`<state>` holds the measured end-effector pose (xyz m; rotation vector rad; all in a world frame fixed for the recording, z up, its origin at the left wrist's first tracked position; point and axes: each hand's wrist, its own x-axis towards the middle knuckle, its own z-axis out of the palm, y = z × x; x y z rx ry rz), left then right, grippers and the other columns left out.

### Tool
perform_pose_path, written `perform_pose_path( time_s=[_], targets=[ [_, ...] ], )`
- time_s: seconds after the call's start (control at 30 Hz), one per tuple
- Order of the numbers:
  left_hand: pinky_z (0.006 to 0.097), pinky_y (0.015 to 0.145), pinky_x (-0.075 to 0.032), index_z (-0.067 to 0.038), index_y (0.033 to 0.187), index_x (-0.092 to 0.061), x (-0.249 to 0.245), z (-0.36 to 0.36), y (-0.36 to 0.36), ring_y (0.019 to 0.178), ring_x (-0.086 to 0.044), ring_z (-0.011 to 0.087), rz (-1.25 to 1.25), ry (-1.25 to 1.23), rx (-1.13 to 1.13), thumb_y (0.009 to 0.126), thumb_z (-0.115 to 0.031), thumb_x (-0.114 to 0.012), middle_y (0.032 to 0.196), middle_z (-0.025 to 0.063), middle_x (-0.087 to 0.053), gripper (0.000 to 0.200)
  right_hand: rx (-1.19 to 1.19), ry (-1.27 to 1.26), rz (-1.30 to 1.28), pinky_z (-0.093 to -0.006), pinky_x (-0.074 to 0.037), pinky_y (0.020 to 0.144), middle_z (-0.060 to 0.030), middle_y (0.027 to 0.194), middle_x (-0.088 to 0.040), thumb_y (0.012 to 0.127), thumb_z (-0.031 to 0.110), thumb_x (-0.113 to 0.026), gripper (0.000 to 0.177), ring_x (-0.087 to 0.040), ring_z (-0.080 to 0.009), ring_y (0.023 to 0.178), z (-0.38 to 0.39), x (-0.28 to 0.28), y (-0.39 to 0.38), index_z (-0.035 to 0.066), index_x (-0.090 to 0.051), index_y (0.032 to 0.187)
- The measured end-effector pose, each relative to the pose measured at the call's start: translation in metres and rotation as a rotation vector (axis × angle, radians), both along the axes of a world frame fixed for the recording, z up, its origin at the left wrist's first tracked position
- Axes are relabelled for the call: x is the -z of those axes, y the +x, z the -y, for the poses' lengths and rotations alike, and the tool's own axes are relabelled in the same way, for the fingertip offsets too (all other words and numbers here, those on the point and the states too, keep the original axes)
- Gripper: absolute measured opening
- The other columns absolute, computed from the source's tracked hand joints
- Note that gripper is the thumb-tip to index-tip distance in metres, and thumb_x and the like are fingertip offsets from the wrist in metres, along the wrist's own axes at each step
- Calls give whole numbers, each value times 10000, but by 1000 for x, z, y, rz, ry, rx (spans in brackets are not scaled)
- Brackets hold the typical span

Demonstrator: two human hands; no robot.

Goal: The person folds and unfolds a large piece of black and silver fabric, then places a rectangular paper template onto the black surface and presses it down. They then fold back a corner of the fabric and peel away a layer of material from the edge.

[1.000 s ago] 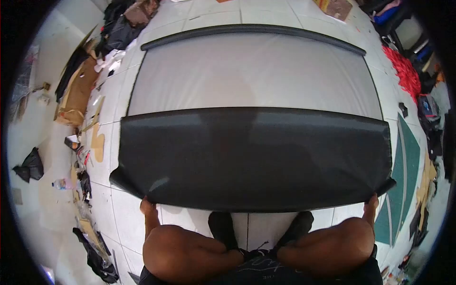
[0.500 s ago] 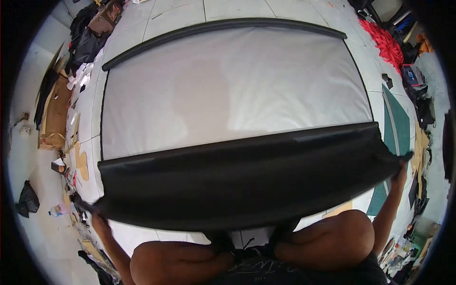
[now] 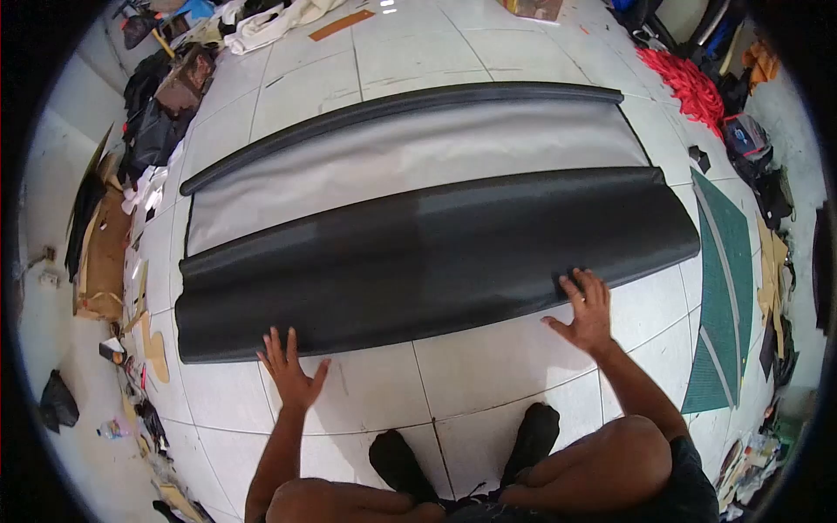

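A wide black sheet (image 3: pixel 418 253) lies folded over on the floor, its pale grey underside (image 3: pixel 349 166) showing as a strip behind the fold. Along the far side runs a rolled black edge (image 3: pixel 392 109). My left hand (image 3: pixel 294 375) is spread with its fingertips at the near edge of the sheet, left of centre. At the near edge right of centre, my right hand (image 3: pixel 588 314) has its fingers apart, with fingertips on or just over the black material. Neither hand grips anything.
White floor tiles (image 3: pixel 488 366) surround the sheet. A green mat (image 3: pixel 724 296) with grey strips lies at the right, below a red heap (image 3: pixel 684 87). Cardboard (image 3: pixel 106 253) leans at the left wall. My feet in dark socks (image 3: pixel 401 466) are between my hands and body.
Both hands have let go of the sheet's near corners and moved inward. The folded black part now lies flat and farther forward, covering more of the grey side.
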<state>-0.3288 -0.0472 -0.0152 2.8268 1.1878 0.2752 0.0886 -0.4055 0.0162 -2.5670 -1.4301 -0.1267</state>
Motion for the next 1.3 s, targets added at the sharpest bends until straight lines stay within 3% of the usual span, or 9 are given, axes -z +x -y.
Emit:
perform_pose_path(
  time_s=[0.23,0.4,0.67,0.93,1.07,1.1,1.17,1.2,1.3],
  targets=[
    [586,1119,-57,-81,1447,-292,37,-24,14,1412,-108,413,-70,-15,-48,922,-470,-492,1523,219,-142,683,9,-98,34,-556,-163,1118,-150,1443,-325,748,363,-739,742,-245,-353,1374,-17,55,23,167,-401,1379],
    [580,1122,-41,-82,1439,-312,37,-54,34,1415,-134,390,-39,46,-10,952,-442,-432,1515,203,-201,618,-78,-32,59,-562,-126,1126,-164,1439,-340,822,513,-613,693,-248,-356,1375,-40,51,52,136,-425,1372],
    [541,1136,-15,-106,1470,-266,47,-84,66,1427,-109,368,-185,-148,-72,964,-456,-385,1535,207,-147,626,-27,-256,55,-543,-51,1144,-156,1530,-194,906,635,-358,741,-130,-333,1427,-78,65,89,154,-289,1466],
    [524,1140,-43,-97,1458,-291,63,-91,58,1427,-84,379,-67,-204,-73,947,-432,-456,1535,210,-131,632,10,-362,-199,-496,-17,1153,-167,1549,-110,917,614,-353,743,-61,-325,1439,-86,62,91,134,-253,1475],
    [491,1016,-306,-33,1393,-366,46,-89,37,1224,-364,390,400,-59,-604,911,-389,-562,1355,258,-357,630,294,217,-1,-433,-400,934,-221,1199,-547,878,420,-606,577,-516,-353,1114,-53,78,95,-36,-497,1212],
    [458,941,-410,-5,1386,-360,49,-96,28,1111,-484,360,484,-5,-807,905,-393,-575,1263,258,-446,655,404,550,-33,-384,-489,728,-197,967,-611,849,452,-659,634,-606,-282,824,-42,92,96,-62,-496,1182],
    [362,702,-511,43,1296,-431,43,-114,5,821,-576,283,895,-635,-1268,892,-376,-608,1017,204,-539,608,1008,287,-680,-313,-475,518,-122,707,-586,789,515,-712,692,-540,-190,541,-7,74,105,-53,-512,1131],
    [304,550,-509,50,1155,-525,71,-134,-32,675,-571,224,992,-966,-1142,903,-338,-598,910,159,-564,469,1025,396,-790,-301,-458,486,-103,659,-563,774,542,-712,703,-511,-174,499,4,83,119,-44,-517,1110],
    [312,606,-531,16,1035,-584,88,-157,-37,768,-596,217,1247,-1053,-1183,917,-285,-573,944,158,-600,323,1103,754,-1069,-267,-460,485,-81,698,-589,754,606,-692,654,-522,-140,516,26,110,151,17,-557,1004]
  ],
)
